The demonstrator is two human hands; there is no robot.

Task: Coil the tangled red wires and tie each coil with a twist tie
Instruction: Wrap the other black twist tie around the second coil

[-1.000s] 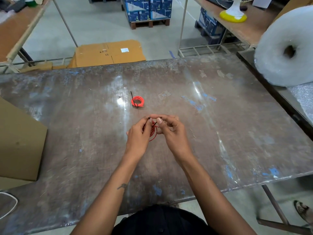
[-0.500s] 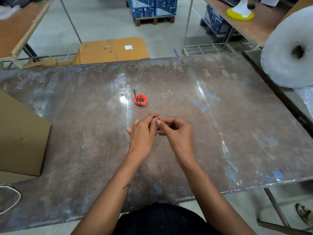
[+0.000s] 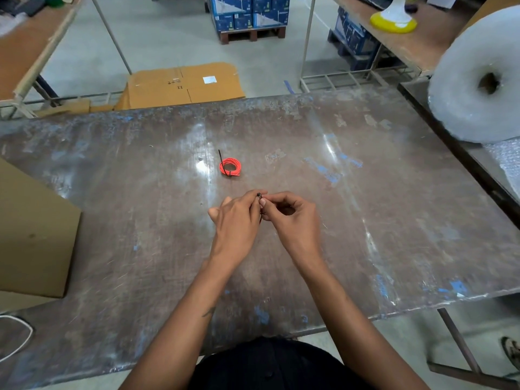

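A small red wire coil (image 3: 230, 166) bound with a black tie lies on the worn metal table (image 3: 365, 209), the tie's tail sticking up at its left. Nearer to me, my left hand (image 3: 235, 220) and my right hand (image 3: 289, 220) meet above the table. Both pinch a black twist tie (image 3: 259, 196) whose tip shows between the fingertips. The second red coil is hidden behind my left hand's fingers.
A brown cardboard box (image 3: 31, 235) stands at the table's left edge, with a white cord (image 3: 17, 336) below it. A large bubble-wrap roll (image 3: 478, 77) sits on the bench to the right. Flattened cardboard (image 3: 183, 84) lies on the floor beyond.
The red coil that showed between my hands a second ago is now covered by my left hand. Both hands have closed together on the tie.
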